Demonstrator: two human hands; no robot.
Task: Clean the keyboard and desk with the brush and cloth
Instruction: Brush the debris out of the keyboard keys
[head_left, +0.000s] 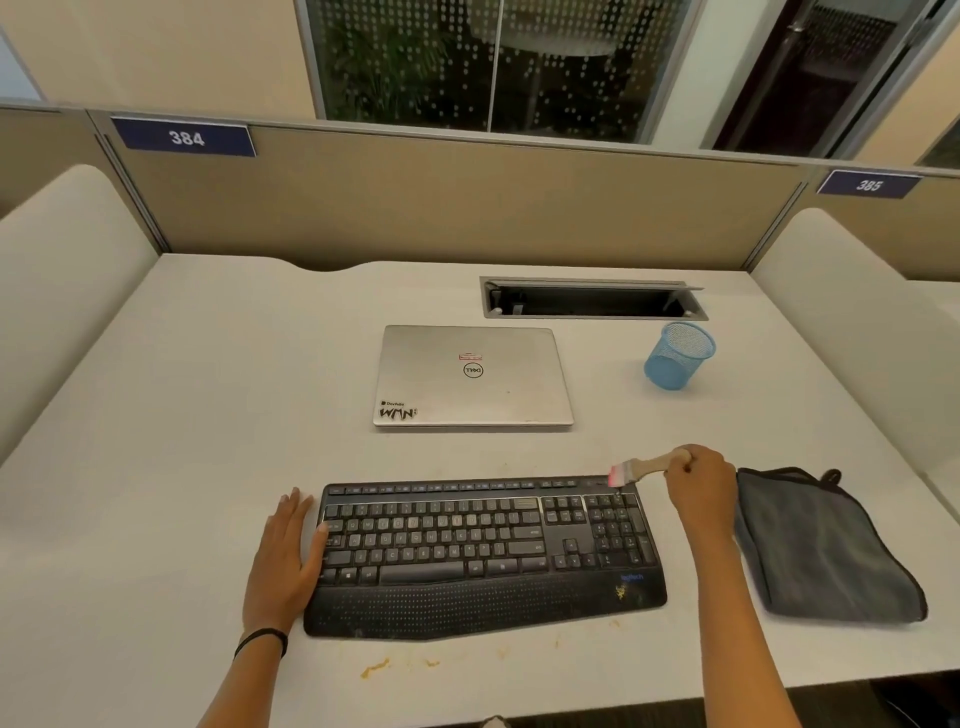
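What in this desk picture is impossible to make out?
- Head view, brush: bristles blurred, so contact with the keyboard is unclear.
- Head view, right hand: its back hides most of the fingers round the handle.
- Head view, key lettering: too small to read.
- Head view, cable tray: inside lost in shadow.

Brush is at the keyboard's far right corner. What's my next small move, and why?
Probably draw the brush leftward along the top key row. The right hand grips it with bristles at the far right corner of the keyboard, the left hand lies flat at its left end, and yellowish specks show on the palm rest.
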